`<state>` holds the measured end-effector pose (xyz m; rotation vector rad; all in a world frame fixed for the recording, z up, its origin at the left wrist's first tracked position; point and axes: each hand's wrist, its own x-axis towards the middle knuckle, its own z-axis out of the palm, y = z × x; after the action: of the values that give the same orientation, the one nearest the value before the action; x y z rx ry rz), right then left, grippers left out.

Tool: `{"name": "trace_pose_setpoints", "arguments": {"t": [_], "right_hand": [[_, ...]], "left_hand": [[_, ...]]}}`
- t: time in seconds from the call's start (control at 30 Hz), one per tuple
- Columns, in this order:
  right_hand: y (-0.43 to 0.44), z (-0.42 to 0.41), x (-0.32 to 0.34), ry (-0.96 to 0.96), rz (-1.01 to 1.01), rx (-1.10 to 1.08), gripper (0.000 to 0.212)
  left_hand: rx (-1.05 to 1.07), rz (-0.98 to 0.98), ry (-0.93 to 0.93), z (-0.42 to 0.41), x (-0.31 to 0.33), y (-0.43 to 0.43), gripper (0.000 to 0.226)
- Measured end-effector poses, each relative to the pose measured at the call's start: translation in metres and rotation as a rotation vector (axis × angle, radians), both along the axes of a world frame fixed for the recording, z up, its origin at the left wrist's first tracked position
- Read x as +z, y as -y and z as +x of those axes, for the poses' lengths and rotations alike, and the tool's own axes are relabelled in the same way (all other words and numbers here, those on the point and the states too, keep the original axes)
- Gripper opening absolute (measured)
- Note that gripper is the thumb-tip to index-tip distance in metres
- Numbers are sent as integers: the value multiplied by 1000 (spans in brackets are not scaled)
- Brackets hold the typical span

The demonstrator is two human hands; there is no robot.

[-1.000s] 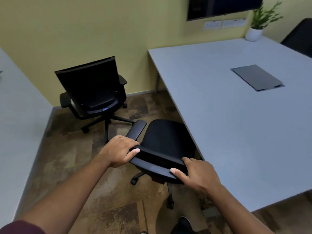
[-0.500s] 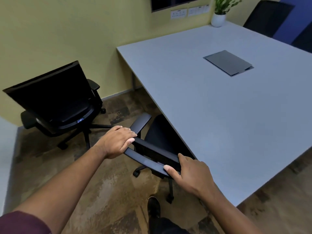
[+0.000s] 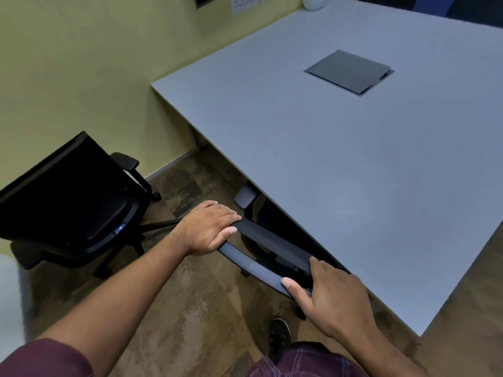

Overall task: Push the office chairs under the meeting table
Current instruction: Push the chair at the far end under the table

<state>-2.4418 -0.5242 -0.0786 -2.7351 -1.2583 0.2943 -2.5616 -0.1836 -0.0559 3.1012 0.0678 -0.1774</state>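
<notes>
A person stands at the long near edge of a grey meeting table (image 3: pixel 313 148), both hands on the top of a black office chair's backrest (image 3: pixel 275 248). The left hand (image 3: pixel 206 229) is curled over the left end of the backrest, fingers wrapped across its top edge and thumb pressed along the near face. The right hand (image 3: pixel 329 292) clasps the right end, thumb laid flat on the grey rear band and fingers hooked over the top toward the table. The chair sits with its seat tucked beneath the tabletop; only the backrest, one grey armrest pad (image 3: pixel 245 198) just beside the table edge and parts of the base show. A second office chair (image 3: pixel 73 197), also black, stands well apart to the left on the mottled brown carpet (image 3: pixel 190 308), near the yellow wall (image 3: pixel 81 63) and turned with its back toward the camera, not under the table. A dark grey flap cover (image 3: pixel 348 70) is set flush into the tabletop toward its far side, and the base of a white pot (image 3: pixel 313 1) stands at the far corner by the wall. A black shoe (image 3: pixel 279 333) rests on the carpet below the right hand, and maroon sleeves and checked fabric fill the bottom of the frame.
</notes>
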Motion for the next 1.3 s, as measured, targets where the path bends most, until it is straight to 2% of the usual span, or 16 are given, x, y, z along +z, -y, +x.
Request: {"name": "trace_pose_setpoints", "arguments": {"t": [0.2, 0.4, 0.53, 0.67, 0.8, 1.03, 1.13, 1.3], "right_hand": [[-16, 3, -1, -24, 19, -59, 111], [-26, 2, 5, -49, 39, -126, 112], [-32, 0, 6, -10, 59, -197, 105], [-37, -3, 11, -8, 35, -287, 110], [-34, -12, 11, -18, 15, -369, 110], [-39, -17, 14, 52, 26, -512, 96], [-42, -16, 16, 85, 84, -560, 101], [-45, -17, 17, 74, 55, -624, 112]], "left_hand": [[-104, -2, 28, 30, -4, -27, 63], [-180, 2, 43, 55, -2, -43, 64], [-237, 6, 69, 69, -5, -51, 64], [-269, -16, 97, 80, -8, -60, 71], [-315, -21, 103, 85, -11, -56, 69], [-336, -25, 83, 96, -7, -55, 66], [-343, -48, 83, 107, -4, -56, 67], [-384, -55, 95, 116, -7, -60, 69]]}}
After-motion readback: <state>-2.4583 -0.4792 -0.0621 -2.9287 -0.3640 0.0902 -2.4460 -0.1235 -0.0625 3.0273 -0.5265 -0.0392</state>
